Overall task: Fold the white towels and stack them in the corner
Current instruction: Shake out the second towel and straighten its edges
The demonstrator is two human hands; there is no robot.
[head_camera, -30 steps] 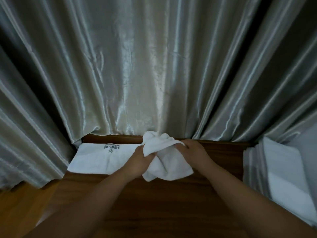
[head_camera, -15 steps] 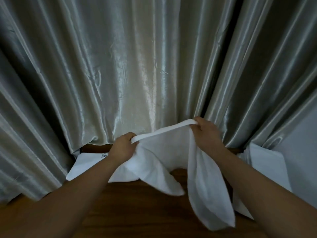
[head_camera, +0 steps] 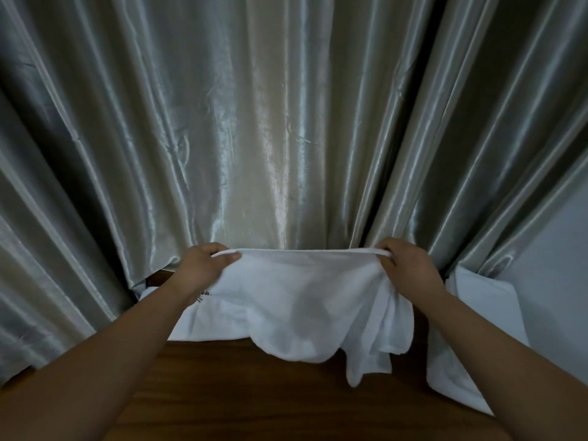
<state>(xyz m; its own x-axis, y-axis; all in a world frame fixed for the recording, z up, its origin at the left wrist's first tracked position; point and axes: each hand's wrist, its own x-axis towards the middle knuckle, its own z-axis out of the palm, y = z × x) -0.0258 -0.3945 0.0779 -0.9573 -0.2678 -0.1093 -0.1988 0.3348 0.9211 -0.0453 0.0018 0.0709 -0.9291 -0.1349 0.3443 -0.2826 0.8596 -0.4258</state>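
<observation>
A white towel (head_camera: 305, 300) hangs spread out in the air above the wooden table (head_camera: 254, 393). My left hand (head_camera: 203, 265) pinches its top left corner. My right hand (head_camera: 407, 262) pinches its top right corner. The top edge is pulled nearly straight between them, and the lower part hangs in loose folds on the right. Behind it at the left, a flat folded white towel (head_camera: 203, 323) with dark print lies on the table, partly hidden. A stack of white towels (head_camera: 477, 313) sits at the right, partly behind my right forearm.
A shiny grey curtain (head_camera: 286, 122) hangs close behind the table along its whole far edge. A pale wall (head_camera: 560, 281) stands at the right beside the stack.
The bunched towel was lifted and opened. My hands moved apart and up, stretching the top edge out wide; the view tilted upward.
</observation>
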